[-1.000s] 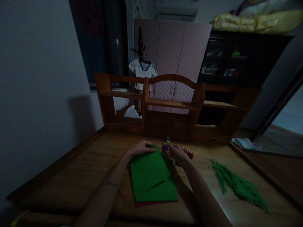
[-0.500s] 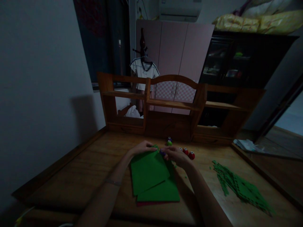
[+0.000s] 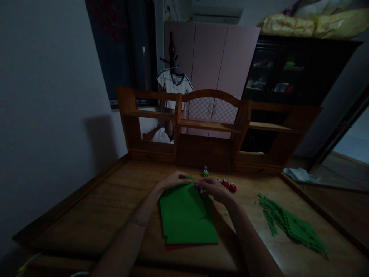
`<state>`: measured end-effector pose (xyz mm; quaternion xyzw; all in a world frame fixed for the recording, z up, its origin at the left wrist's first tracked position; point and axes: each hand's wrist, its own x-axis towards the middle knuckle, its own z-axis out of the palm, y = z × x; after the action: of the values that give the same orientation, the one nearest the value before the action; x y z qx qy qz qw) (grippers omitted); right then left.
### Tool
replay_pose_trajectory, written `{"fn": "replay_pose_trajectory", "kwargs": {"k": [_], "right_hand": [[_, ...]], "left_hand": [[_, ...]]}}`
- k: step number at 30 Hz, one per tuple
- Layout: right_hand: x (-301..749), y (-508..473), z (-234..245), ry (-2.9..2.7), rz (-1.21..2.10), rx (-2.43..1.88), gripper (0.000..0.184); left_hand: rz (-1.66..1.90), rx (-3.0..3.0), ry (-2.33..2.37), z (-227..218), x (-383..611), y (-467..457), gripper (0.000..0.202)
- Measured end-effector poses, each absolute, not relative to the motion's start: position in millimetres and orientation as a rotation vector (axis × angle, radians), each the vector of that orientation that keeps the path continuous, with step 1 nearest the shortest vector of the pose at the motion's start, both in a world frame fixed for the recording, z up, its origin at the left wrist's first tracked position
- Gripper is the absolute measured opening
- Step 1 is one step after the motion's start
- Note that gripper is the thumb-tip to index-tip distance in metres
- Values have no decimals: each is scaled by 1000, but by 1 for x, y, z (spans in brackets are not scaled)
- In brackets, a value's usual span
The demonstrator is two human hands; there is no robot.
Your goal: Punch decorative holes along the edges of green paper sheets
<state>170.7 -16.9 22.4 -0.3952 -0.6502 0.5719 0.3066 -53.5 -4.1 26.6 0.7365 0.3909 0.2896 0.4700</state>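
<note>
The only camera rides on my head, looking forward and down over the desk (image 3: 86, 215) toward the wooden shelf (image 3: 210, 127) at its far edge. My left hand (image 3: 173, 180) and right hand (image 3: 215, 189) sit close beneath the lens, just before the shelf; cupboards (image 3: 225, 61) stand far behind the shelf.

No writing, label, brand or number can be read anywhere. The green sheets (image 3: 187, 215) on the worktop (image 3: 86, 215) are plain. The chest of the hanging shirt (image 3: 173, 90) is blurred out. The room is too dim to make out any mark on the air conditioner (image 3: 217, 13) or on the things inside the dark cabinet (image 3: 288, 69). The small round pieces (image 3: 232, 187) near the sheets are too small to show lettering.
</note>
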Motion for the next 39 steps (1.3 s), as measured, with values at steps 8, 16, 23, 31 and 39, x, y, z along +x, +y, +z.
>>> {"fn": "replay_pose_trajectory", "kwargs": {"k": [8, 16, 23, 31, 39], "right_hand": [[171, -17, 19, -1674, 1528, -1057, 35], [171, -16, 20, -1602, 1553, -1090, 37], [172, -19, 22, -1536, 1587, -1082, 40], [171, -20, 24, -1607, 1602, -1061, 42], [172, -22, 28, -1690, 1521, -1015, 35]], "left_hand": [[753, 1790, 994, 22, -51, -1, 43], [833, 1860, 971, 23, -44, -3, 40], [871, 1886, 951, 20, -42, -2, 38], [854, 1812, 977, 13, -36, -1, 40], [932, 1792, 992, 16, -31, -4, 42]]}}
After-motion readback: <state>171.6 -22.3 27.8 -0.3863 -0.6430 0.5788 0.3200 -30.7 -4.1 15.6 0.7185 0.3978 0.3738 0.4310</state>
